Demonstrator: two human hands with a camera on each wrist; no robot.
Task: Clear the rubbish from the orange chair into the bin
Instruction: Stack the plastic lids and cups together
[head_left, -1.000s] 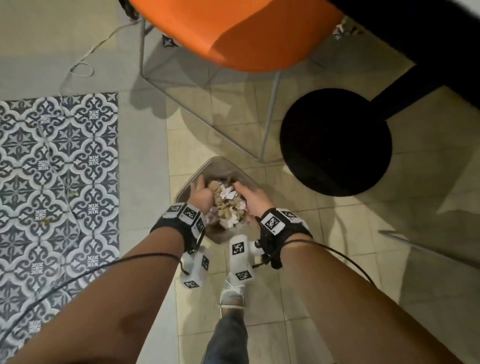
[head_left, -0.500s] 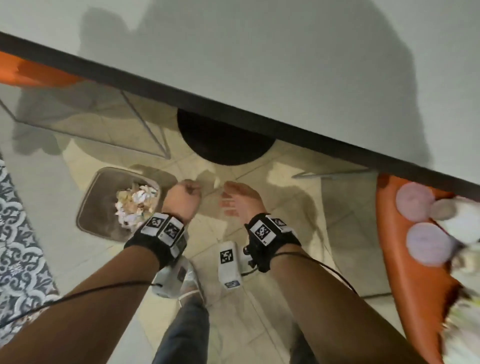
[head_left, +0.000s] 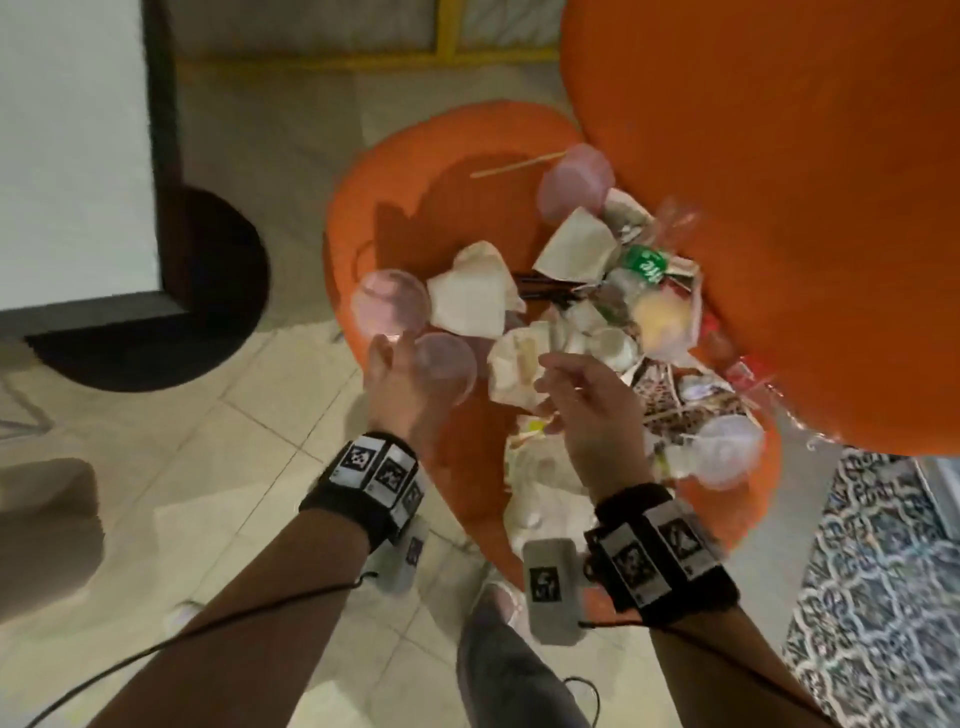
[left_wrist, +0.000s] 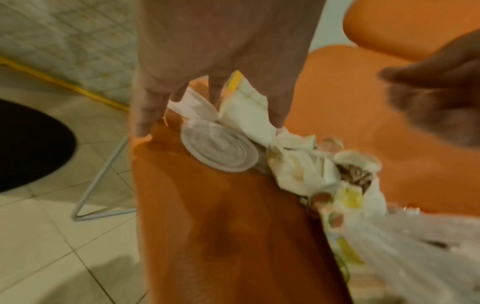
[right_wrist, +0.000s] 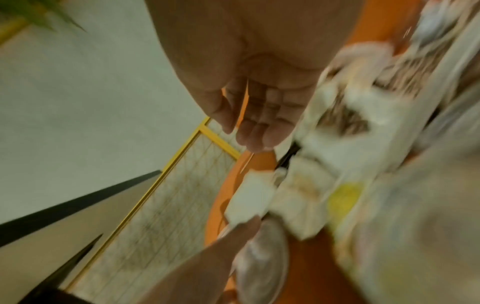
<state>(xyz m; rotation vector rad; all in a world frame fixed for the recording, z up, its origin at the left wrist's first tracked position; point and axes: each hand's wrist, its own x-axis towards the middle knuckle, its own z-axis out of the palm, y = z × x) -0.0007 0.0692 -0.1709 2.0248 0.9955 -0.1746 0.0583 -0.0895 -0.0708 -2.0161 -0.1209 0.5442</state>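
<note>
The orange chair (head_left: 415, 197) carries a heap of rubbish on its seat: clear round lids (head_left: 389, 306), crumpled white paper (head_left: 472, 296), a green-labelled bottle (head_left: 647, 265), wrappers and a wooden stick (head_left: 519, 163). My left hand (head_left: 400, 379) hovers at the seat's front left, fingers straight, just above a clear lid (left_wrist: 221, 152) and folded paper (left_wrist: 246, 115). It holds nothing. My right hand (head_left: 576, 395) hangs over crumpled paper in the middle of the heap. In the right wrist view that hand (right_wrist: 259, 119) is relaxed and empty. The frames are blurred.
A white table (head_left: 72, 145) with a dark edge and its black round base (head_left: 182, 312) stand to the left. Patterned tiles (head_left: 883, 597) lie at the right. A tan blurred shape (head_left: 47, 530) sits at the left edge; I cannot tell whether it is the bin. My shoe (head_left: 498, 603) is below.
The view has swung from the bin to the orange chair. Both hands left the bin and now reach over the rubbish on the seat. My left fist has opened.
</note>
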